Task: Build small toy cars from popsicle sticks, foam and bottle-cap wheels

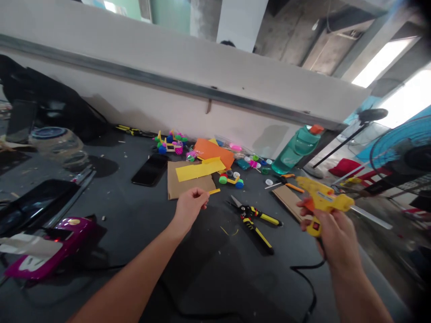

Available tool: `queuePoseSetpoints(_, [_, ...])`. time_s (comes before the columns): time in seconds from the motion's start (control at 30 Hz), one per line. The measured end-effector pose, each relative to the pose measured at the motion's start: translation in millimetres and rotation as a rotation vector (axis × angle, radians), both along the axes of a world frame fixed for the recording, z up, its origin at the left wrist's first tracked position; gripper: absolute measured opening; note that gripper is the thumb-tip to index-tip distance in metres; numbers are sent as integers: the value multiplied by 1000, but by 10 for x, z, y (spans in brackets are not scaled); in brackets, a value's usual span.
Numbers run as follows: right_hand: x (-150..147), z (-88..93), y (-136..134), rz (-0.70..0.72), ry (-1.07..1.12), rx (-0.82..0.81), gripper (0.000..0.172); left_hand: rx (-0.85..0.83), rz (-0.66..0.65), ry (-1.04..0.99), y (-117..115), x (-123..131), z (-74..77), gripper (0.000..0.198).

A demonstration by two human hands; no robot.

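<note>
My left hand pinches a thin yellow strip whose free end points right. Just beyond it, a yellow sheet lies over a piece of brown cardboard. In my right hand is a yellow glue gun, raised above the table's right side with its nozzle toward the left. Its black cord trails down onto the table. Between the hands lie yellow-and-black shears with their blades apart. A small wheeled piece with red, green and blue caps sits behind them.
A teal bottle stands by the wall, near orange-handled pliers and a cardboard strip. Colourful small parts and an orange sheet lie at the back. To the left are a phone, a jar and a magenta device.
</note>
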State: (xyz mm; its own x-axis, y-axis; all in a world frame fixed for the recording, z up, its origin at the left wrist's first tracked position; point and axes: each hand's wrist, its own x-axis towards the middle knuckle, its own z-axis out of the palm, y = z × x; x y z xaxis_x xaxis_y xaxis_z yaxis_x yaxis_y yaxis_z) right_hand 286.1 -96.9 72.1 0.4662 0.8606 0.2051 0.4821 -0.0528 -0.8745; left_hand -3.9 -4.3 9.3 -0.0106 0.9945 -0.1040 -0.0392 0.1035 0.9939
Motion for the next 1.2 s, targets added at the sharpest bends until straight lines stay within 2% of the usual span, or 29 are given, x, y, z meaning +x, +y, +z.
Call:
queuePoseSetpoints(0.07, [-481,27,5,223,301,-23,28,17,13,50,-7,-1,2,16])
queuePoseSetpoints(0.13, [-896,-48,37,417,455,-140,31,44,32,113,-16,-10,9,16])
queuePoseSetpoints(0.2, [-1180,-174,65,481,517,-189,31,74,54,177,-26,-22,19,16])
queuePoseSetpoints(0.27, [-1325,-297,77,488,552,-175,32,105,65,241,-37,-29,28,17])
queuePoseSetpoints(0.37, [-1368,-416,74,482,526,-189,32,158,72,324,-55,-27,35,17])
queuePoseSetpoints(0.57, [-1328,-509,63,466,454,-214,31,188,57,421,-71,-8,8,17])
queuePoseSetpoints(0.77, [-1326,-531,40,487,412,-202,29,189,58,434,-70,17,-29,16])
queuePoseSetpoints(1.2, [-1332,-559,59,483,368,-205,29,201,46,468,-102,25,25,15])
